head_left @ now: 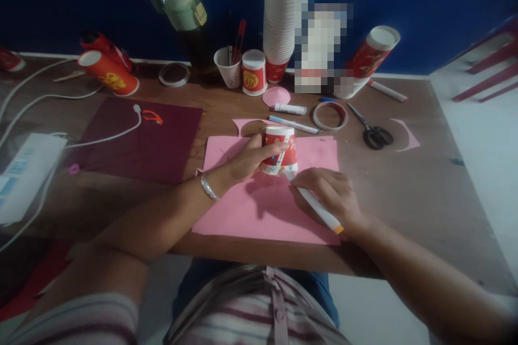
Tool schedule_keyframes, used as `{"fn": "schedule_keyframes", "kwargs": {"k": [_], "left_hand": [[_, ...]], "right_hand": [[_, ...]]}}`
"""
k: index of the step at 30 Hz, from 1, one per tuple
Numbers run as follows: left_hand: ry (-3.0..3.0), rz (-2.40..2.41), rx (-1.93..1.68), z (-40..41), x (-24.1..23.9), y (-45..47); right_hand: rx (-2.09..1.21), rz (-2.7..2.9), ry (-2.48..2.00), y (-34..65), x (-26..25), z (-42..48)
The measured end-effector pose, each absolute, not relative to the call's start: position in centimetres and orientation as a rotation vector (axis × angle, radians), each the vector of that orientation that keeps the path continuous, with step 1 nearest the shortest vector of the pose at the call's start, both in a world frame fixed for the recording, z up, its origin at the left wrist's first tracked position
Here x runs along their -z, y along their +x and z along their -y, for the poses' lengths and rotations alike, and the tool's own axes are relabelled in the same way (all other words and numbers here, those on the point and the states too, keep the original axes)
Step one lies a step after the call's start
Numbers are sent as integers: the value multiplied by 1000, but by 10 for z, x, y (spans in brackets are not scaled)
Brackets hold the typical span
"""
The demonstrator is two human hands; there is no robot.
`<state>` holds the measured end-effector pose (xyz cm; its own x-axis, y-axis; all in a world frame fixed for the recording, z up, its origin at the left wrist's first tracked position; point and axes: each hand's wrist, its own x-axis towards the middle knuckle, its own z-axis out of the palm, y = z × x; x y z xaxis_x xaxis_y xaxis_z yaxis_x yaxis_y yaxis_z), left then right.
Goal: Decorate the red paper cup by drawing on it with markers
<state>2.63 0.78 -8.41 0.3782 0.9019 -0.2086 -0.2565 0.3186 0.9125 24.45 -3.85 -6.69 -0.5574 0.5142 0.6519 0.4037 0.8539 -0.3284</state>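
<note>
My left hand [251,159] is wrapped round a red and white paper cup [280,150] that stands upside down on a pink paper sheet [263,210]. My right hand [329,194] pinches a white marker [315,205] with an orange end. The marker's tip touches the sheet right at the cup's rim. A silver bracelet [208,187] sits on my left wrist.
A dark red sheet [141,143] with a white cable lies at the left. Behind the pink sheet are a glue stick [290,109], a pen [293,125], a tape roll [329,115], scissors [372,129], a stack of cups [283,16] and pink offcuts.
</note>
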Motion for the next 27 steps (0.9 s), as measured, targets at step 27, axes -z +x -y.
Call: {"fn": "schedule_keyframes", "kwargs": {"k": [27], "left_hand": [[912,-838,-908,-9,88,26]], "right_hand": [[-192,2233,-685,245,68,40]]}}
